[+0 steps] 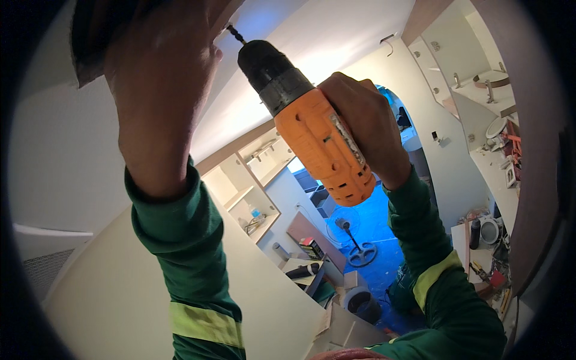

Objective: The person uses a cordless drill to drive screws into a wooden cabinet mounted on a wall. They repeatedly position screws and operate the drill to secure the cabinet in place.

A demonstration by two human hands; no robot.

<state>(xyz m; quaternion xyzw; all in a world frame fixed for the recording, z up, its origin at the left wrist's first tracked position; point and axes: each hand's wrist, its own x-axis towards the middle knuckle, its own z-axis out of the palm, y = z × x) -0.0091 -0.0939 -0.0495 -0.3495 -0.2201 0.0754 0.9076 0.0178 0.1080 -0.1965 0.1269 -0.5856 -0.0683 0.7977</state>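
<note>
My right hand is wrapped around an orange and black cordless drill, raised high in front of me. From its black chuck a dark drill bit points up and left, its tip close to my left hand. That hand reaches up at the top left, beside a dark panel-like piece. Its fingers run into shadow and past the picture's upper edge, so whether they grip the piece cannot be made out. Both forearms wear green sleeves with yellow bands.
Open wall shelves stand behind the drill. On the blue-covered floor are a fan and a grey bucket. A cluttered counter lines the right. A white vented unit is at the left.
</note>
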